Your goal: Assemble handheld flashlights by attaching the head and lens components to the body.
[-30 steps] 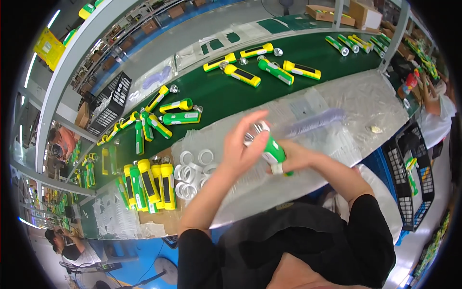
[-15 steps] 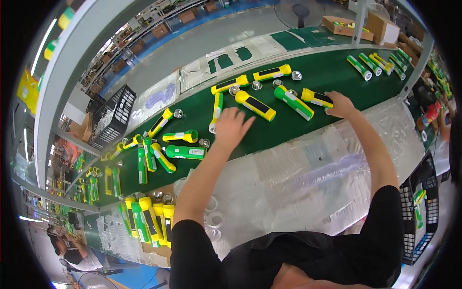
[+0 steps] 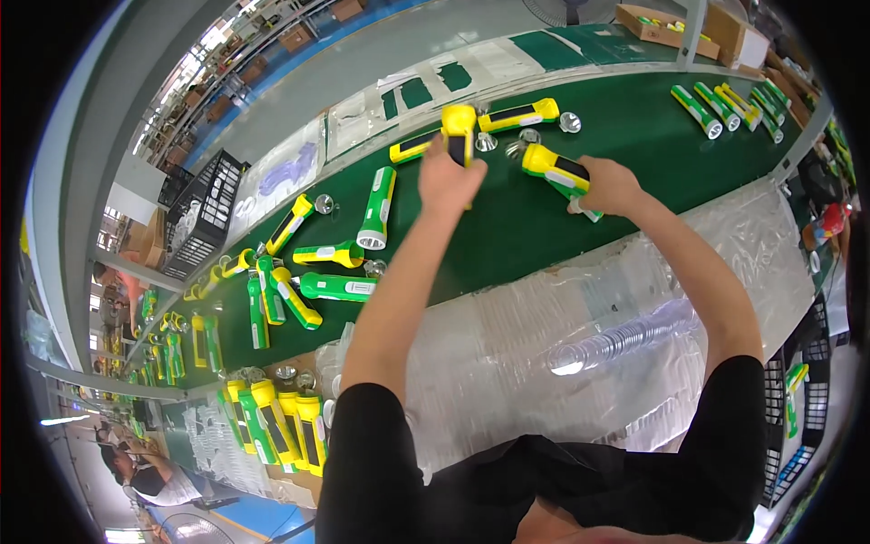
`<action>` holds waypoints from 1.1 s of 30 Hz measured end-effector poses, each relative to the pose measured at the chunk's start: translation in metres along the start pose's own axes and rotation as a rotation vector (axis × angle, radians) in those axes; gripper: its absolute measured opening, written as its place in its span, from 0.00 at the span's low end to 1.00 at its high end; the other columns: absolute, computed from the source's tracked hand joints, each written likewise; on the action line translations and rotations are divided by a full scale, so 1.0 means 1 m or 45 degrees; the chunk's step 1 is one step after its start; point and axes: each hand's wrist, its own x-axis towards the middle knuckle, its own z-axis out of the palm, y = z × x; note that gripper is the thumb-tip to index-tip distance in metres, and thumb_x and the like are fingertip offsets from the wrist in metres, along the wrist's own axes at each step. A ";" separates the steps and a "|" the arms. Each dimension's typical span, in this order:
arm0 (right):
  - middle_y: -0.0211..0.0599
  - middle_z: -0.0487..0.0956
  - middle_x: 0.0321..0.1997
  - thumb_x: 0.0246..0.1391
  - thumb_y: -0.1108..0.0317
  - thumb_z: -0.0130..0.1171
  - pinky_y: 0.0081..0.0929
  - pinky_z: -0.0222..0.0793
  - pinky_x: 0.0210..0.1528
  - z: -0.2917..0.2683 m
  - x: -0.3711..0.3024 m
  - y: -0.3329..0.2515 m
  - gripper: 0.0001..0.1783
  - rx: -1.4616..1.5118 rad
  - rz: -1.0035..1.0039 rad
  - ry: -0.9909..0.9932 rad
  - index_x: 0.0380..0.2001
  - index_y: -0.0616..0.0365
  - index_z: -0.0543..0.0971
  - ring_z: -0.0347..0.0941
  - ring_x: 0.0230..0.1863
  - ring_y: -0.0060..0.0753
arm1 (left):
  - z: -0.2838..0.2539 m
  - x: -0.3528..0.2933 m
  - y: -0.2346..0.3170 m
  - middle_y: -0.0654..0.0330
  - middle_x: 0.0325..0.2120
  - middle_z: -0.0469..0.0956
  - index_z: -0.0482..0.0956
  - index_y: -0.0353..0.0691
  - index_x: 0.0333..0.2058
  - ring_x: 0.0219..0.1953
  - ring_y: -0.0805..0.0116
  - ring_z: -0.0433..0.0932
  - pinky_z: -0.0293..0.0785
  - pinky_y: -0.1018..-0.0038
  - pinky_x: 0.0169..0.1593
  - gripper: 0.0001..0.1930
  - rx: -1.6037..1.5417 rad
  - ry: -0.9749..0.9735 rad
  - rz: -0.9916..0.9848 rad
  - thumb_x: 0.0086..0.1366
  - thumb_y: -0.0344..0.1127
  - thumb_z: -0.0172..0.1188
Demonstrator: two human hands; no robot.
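My left hand (image 3: 450, 179) is closed around a yellow flashlight (image 3: 459, 121), whose wide head points away from me. Yellow flashlight in its grip too, my right hand (image 3: 609, 187) holds one (image 3: 551, 163) with a dark panel, its head toward the left. Beneath that one lies a green flashlight (image 3: 580, 205), partly covered. Just left of my left hand a green and yellow flashlight (image 3: 378, 204) rests with its lens toward me. Behind the hands lie a yellow flashlight (image 3: 412, 148), another yellow flashlight (image 3: 521, 115) and loose silver reflectors (image 3: 570, 122).
The green belt (image 3: 634, 127) carries several flashlights (image 3: 716, 109) at far right and more at left. A row of upright flashlights (image 3: 272, 422) stands at lower left. Clear plastic trays (image 3: 544, 363) lie before me. A black crate (image 3: 213, 204) and metal frame posts (image 3: 693, 32) border the belt.
My left hand has taken hold of a yellow flashlight and lifted it away from me. My right hand has moved left with its yellow flashlight. The lens-end flashlight at left has shifted left.
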 end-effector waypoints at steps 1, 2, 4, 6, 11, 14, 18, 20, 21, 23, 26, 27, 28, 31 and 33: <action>0.48 0.80 0.41 0.32 0.54 0.74 0.39 0.72 0.47 0.000 0.005 0.002 0.31 0.001 0.010 -0.009 0.41 0.60 0.79 0.77 0.44 0.50 | -0.011 0.017 -0.006 0.43 0.43 0.78 0.66 0.34 0.54 0.45 0.45 0.78 0.73 0.60 0.51 0.37 0.129 -0.038 0.102 0.45 0.44 0.66; 0.49 0.80 0.41 0.32 0.57 0.73 0.40 0.72 0.48 -0.002 0.013 0.007 0.29 -0.026 -0.019 -0.011 0.40 0.60 0.79 0.77 0.44 0.51 | -0.018 0.036 -0.009 0.44 0.42 0.77 0.68 0.35 0.50 0.47 0.45 0.76 0.72 0.59 0.53 0.33 0.125 -0.159 0.064 0.46 0.43 0.67; 0.48 0.81 0.39 0.31 0.63 0.70 0.37 0.73 0.46 -0.004 0.037 0.012 0.26 0.035 -0.124 -0.013 0.38 0.63 0.80 0.78 0.42 0.47 | -0.024 0.062 -0.033 0.45 0.41 0.77 0.70 0.36 0.46 0.46 0.45 0.76 0.72 0.57 0.51 0.30 0.187 -0.234 0.053 0.48 0.45 0.69; 0.40 0.82 0.38 0.35 0.63 0.68 0.28 0.72 0.44 -0.005 0.061 0.012 0.27 0.605 -0.185 0.020 0.42 0.64 0.80 0.77 0.37 0.31 | -0.017 0.085 -0.059 0.45 0.40 0.79 0.69 0.38 0.48 0.44 0.46 0.78 0.73 0.58 0.49 0.34 0.324 -0.293 0.123 0.48 0.50 0.72; 0.37 0.81 0.43 0.43 0.59 0.68 0.28 0.69 0.50 0.003 0.149 -0.002 0.30 1.049 -0.059 0.034 0.49 0.65 0.77 0.76 0.44 0.30 | 0.015 0.104 -0.075 0.52 0.41 0.81 0.70 0.45 0.51 0.45 0.51 0.79 0.75 0.61 0.50 0.30 0.513 -0.456 0.193 0.47 0.40 0.69; 0.36 0.80 0.44 0.45 0.58 0.67 0.29 0.69 0.51 0.030 0.192 -0.018 0.31 1.000 -0.096 0.077 0.51 0.64 0.76 0.76 0.45 0.30 | 0.011 0.097 -0.085 0.55 0.36 0.82 0.71 0.44 0.48 0.39 0.55 0.81 0.77 0.62 0.44 0.28 0.663 -0.249 0.371 0.48 0.42 0.72; 0.34 0.79 0.46 0.49 0.51 0.63 0.31 0.74 0.46 0.018 0.188 -0.049 0.31 1.005 -0.244 -0.282 0.53 0.59 0.74 0.76 0.45 0.27 | -0.011 0.076 -0.096 0.57 0.29 0.79 0.73 0.46 0.41 0.35 0.53 0.80 0.74 0.58 0.38 0.22 0.301 0.205 0.568 0.50 0.44 0.70; 0.32 0.79 0.47 0.51 0.48 0.61 0.32 0.76 0.43 0.008 0.183 -0.040 0.31 0.970 -0.309 -0.471 0.53 0.57 0.73 0.76 0.45 0.25 | -0.030 0.065 -0.067 0.49 0.37 0.80 0.70 0.43 0.47 0.39 0.45 0.79 0.76 0.58 0.43 0.27 0.139 0.180 0.436 0.51 0.44 0.70; 0.32 0.78 0.50 0.51 0.48 0.62 0.31 0.75 0.47 0.010 0.199 -0.008 0.32 0.950 -0.213 -0.497 0.55 0.57 0.73 0.75 0.48 0.25 | -0.054 0.056 -0.036 0.43 0.41 0.79 0.66 0.42 0.51 0.42 0.38 0.77 0.76 0.57 0.45 0.28 -0.062 0.094 0.337 0.54 0.42 0.68; 0.33 0.78 0.51 0.51 0.50 0.64 0.27 0.70 0.52 0.014 0.204 -0.001 0.34 0.958 -0.195 -0.521 0.57 0.57 0.72 0.75 0.49 0.27 | -0.101 0.036 -0.034 0.42 0.34 0.79 0.71 0.37 0.44 0.40 0.40 0.78 0.76 0.55 0.43 0.24 -0.017 0.282 0.186 0.52 0.41 0.69; 0.33 0.79 0.48 0.48 0.51 0.66 0.27 0.70 0.49 0.036 0.205 0.035 0.35 0.939 -0.128 -0.339 0.56 0.58 0.73 0.76 0.46 0.28 | -0.187 -0.009 -0.059 0.41 0.32 0.80 0.71 0.35 0.44 0.38 0.40 0.78 0.76 0.55 0.41 0.26 -0.192 0.368 0.213 0.50 0.42 0.70; 0.32 0.80 0.45 0.46 0.51 0.67 0.26 0.71 0.46 0.041 0.199 0.034 0.36 0.901 -0.130 -0.315 0.55 0.58 0.73 0.76 0.42 0.28 | -0.221 -0.030 -0.070 0.41 0.32 0.80 0.71 0.34 0.45 0.37 0.39 0.78 0.75 0.55 0.40 0.29 0.038 0.394 0.073 0.48 0.43 0.71; 0.32 0.80 0.45 0.46 0.51 0.67 0.26 0.71 0.46 0.043 0.189 0.025 0.36 0.901 -0.167 -0.323 0.55 0.58 0.73 0.76 0.42 0.28 | -0.263 -0.054 -0.080 0.41 0.33 0.80 0.72 0.33 0.46 0.37 0.40 0.79 0.76 0.56 0.41 0.31 0.113 0.373 -0.013 0.47 0.44 0.72; 0.34 0.79 0.46 0.45 0.54 0.67 0.26 0.69 0.48 0.043 0.151 0.004 0.36 0.659 -0.183 -0.071 0.56 0.60 0.73 0.75 0.44 0.28 | -0.381 -0.123 -0.142 0.51 0.38 0.81 0.74 0.39 0.48 0.41 0.54 0.81 0.76 0.61 0.45 0.33 0.592 0.348 -0.279 0.46 0.50 0.74; 0.36 0.79 0.46 0.45 0.57 0.67 0.26 0.68 0.48 0.041 0.138 0.001 0.36 0.584 -0.214 -0.120 0.56 0.61 0.72 0.75 0.44 0.28 | -0.459 -0.166 -0.179 0.49 0.41 0.81 0.75 0.37 0.49 0.45 0.55 0.81 0.76 0.64 0.49 0.38 0.805 0.371 -0.538 0.41 0.52 0.76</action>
